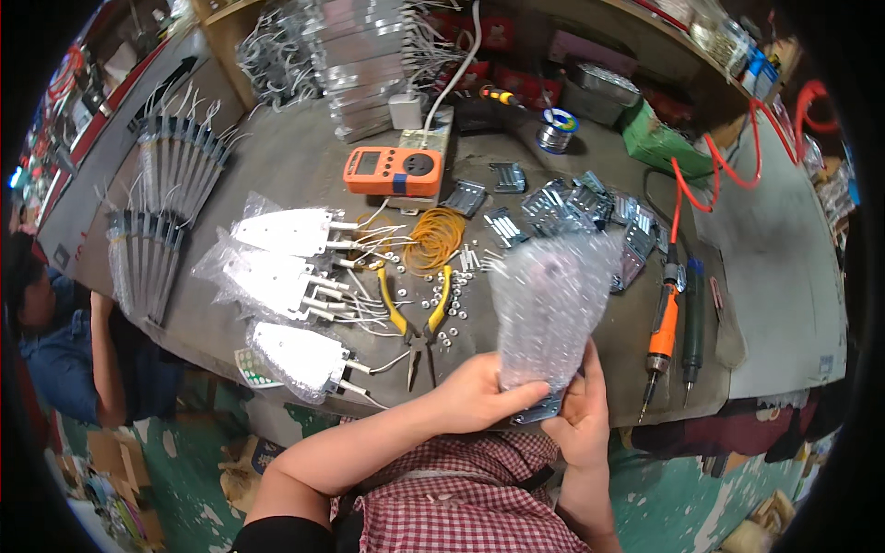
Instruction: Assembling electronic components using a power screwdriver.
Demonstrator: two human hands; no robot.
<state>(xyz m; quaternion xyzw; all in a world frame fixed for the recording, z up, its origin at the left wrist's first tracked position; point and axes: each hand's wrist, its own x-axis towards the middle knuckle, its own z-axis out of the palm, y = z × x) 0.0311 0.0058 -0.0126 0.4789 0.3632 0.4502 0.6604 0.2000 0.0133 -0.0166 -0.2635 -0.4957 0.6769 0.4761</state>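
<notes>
Both my hands hold a bubble-wrap sleeve (550, 304) with a flat metal part inside it, its lower end sticking out at the bottom. My left hand (479, 392) grips the sleeve's lower left side. My right hand (579, 410) holds the lower right edge and the metal end. The package stands upright over the table's front edge. Yellow-handled pliers (415, 318) lie just left of it among several small nuts.
Wrapped white parts (281, 286) lie at the left. An orange meter (393, 171), yellow rubber bands (435, 238) and a pile of grey metal brackets (576, 207) sit behind. An orange electric screwdriver (662, 336) lies at the right. Another person (55, 341) sits at far left.
</notes>
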